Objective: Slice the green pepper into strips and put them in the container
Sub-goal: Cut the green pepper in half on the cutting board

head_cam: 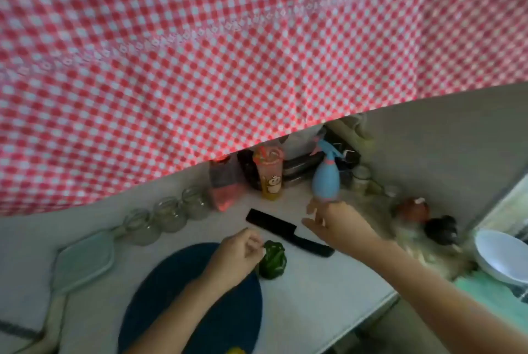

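Dim, soft and motion-blurred throughout, edges bowed by the wide lens, with brighter light at the right edge

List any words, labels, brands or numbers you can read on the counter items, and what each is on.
No text is legible in this view.
Yellow cup: cartoon print; any lettering too blurred to read.
Pink bottle: dark patch near the top, possibly a label, blurred.
Blue spray bottle and black knife: no markings visible.

Yellow object (235, 351) cut by bottom edge, white bowl (500, 256) cropped right, pink jar (225, 185) top behind cloth (200, 68)
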Demonstrator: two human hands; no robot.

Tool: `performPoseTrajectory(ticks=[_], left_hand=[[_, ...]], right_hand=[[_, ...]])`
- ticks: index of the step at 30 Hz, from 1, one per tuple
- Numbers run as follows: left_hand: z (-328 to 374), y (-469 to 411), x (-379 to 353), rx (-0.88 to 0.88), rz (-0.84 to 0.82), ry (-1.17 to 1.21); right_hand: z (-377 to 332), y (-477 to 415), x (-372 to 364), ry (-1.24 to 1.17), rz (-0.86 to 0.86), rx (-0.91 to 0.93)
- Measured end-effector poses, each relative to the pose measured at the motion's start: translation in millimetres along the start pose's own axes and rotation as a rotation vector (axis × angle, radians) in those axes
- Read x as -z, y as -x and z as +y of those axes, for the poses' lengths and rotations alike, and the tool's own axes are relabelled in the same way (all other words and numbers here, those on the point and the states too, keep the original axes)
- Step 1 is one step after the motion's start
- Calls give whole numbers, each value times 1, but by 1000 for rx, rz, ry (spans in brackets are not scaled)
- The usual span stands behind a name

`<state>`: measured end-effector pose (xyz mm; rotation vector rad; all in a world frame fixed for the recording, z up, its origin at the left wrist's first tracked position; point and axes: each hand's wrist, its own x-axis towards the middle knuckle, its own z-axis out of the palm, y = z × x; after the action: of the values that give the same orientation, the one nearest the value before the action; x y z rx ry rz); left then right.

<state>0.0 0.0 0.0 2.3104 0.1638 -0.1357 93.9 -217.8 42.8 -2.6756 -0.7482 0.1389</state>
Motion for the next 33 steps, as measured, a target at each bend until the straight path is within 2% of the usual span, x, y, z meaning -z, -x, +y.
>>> performPoseTrajectory(ticks=[4, 10, 17, 21, 25, 30, 33], left_hand=[[-11, -16, -32, 73, -24, -49], [-34, -32, -70, 94, -61, -105], [-50, -41, -94, 203, -1, 9], [-51, -46, -95, 259, 68, 135], [-49, -38, -89, 265, 54, 167], [-54, -13, -70, 247, 68, 151], [-61, 5, -51, 272, 96, 107]], right_hand=[[34, -7, -40, -65, -106, -166], [59, -23, -93, -74, -191, -185], [68, -38, -129, -110, -240, -184], [63, -42, -139, -139, -226, -129], [55, -49, -145, -113, -232, -91], [41, -55, -154, 10, -218, -74], [30, -57, -156, -12, -243, -95]])
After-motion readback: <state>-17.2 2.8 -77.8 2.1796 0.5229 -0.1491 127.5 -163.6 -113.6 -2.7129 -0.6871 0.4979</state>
